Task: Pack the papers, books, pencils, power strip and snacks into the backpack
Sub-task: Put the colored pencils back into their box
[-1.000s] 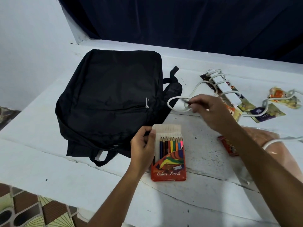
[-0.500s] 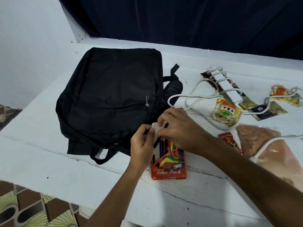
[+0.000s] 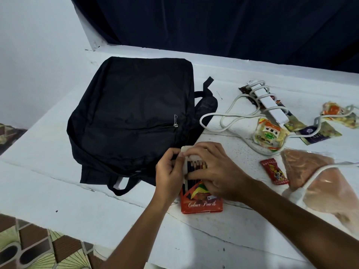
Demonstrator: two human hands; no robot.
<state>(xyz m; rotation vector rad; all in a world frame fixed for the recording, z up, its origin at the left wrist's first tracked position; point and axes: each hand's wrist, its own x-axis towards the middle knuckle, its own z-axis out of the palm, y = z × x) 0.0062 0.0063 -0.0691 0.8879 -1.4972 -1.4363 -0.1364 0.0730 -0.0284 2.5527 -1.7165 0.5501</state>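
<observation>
Both hands worked at the box of colour pencils (image 3: 202, 199), which lay flat on the white table (image 3: 58, 191) just beside the near right corner of the black backpack (image 3: 132, 117). The left hand (image 3: 170, 169) pinched the box's pale open flap at its left edge, fingers curled round it. The right hand (image 3: 211, 171) lay over the upper part of the box, its fingers curled over the flap and the pencil tips. The backpack lay flat, its front zipper closed. The white power strip (image 3: 270, 102), with its cord looped around it, lay well to the right among the snack packets (image 3: 269, 134), apart from the backpack.
</observation>
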